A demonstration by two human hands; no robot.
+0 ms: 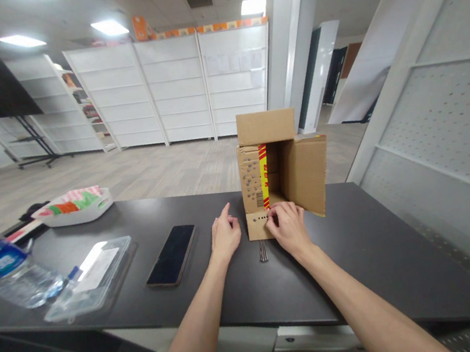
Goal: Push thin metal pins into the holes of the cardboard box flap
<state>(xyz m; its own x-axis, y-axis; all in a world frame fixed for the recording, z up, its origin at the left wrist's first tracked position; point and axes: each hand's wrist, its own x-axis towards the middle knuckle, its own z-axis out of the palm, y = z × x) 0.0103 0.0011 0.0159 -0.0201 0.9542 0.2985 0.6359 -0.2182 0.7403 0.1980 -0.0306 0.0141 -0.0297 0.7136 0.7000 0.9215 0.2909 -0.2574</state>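
Note:
A cardboard box [247, 165] stands on the dark table with its open side facing me and its flaps spread. Its left flap has many small holes or grey dots. A row of dark dots runs along the lower flap [257, 232]. Against that lower flap, near the row, my right hand [289, 226] is closed in a pinch; what is between the fingertips is hidden. My left hand [225, 233] is just left of the box, index finger stretched out, other fingers curled, holding nothing. Several thin metal pieces, perhaps screws or nails [263, 251], lie below the flap.
Left of my hands lie a phone [171, 256] and a clear plastic case [95, 279]. A water bottle [6, 269] lies tilted at the far left. Behind it sits a white basket [75, 214] with colourful contents. A perforated panel [444, 127] rises on the right.

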